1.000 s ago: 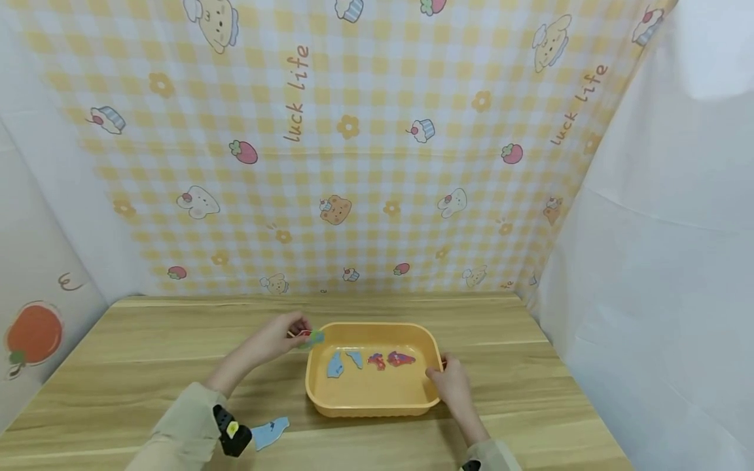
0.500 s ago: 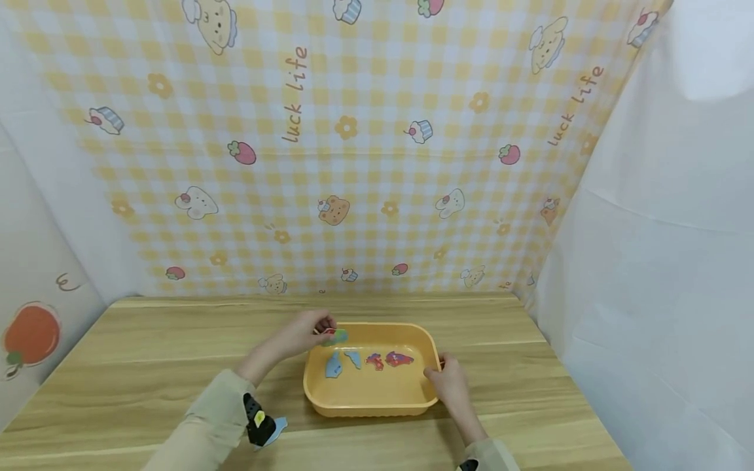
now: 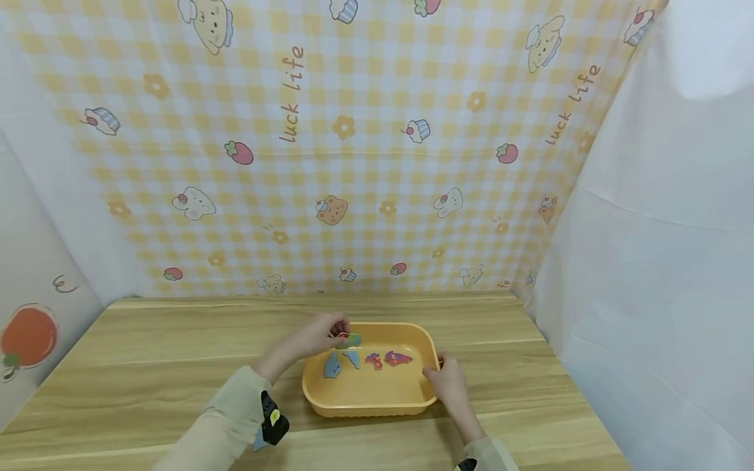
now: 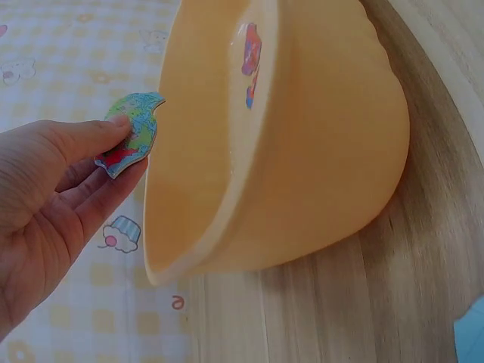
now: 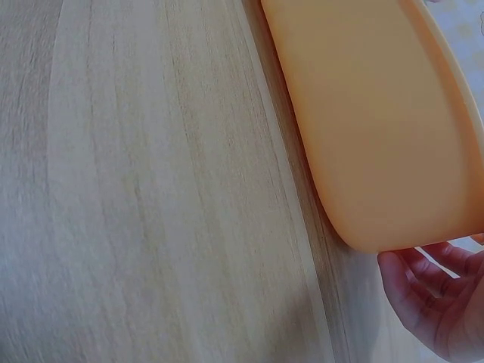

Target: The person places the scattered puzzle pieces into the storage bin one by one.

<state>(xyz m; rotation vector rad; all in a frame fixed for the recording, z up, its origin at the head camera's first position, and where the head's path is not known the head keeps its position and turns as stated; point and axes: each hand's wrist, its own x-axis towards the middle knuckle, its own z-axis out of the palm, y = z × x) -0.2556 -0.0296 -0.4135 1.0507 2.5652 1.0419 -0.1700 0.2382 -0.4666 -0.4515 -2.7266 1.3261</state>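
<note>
Between thumb and fingers, my left hand (image 3: 323,332) pinches a flat, irregular puzzle piece (image 4: 136,128) in green, blue and red. In the head view it is over the back left part of a yellow plastic basin (image 3: 371,411). My right hand (image 3: 452,381) grips the basin's right end, thumb over the rim and fingers outside. Inside the basin lie two pale blue pieces, one larger (image 3: 332,366) and one slim (image 3: 353,358). To their right are two red and purple pieces, one small (image 3: 374,361) and one longer (image 3: 398,358).
Another pale blue piece (image 3: 260,441) lies on the wooden table (image 3: 194,333) at the front left, mostly covered by the left wrist camera (image 3: 273,418). A checked cloth (image 3: 365,163) hangs behind the table, with white cloth (image 3: 642,261) on the right.
My left hand has carried the green, blue and red piece rightward, from beside the basin's left rim to over its inside. My right hand has stayed on the basin.
</note>
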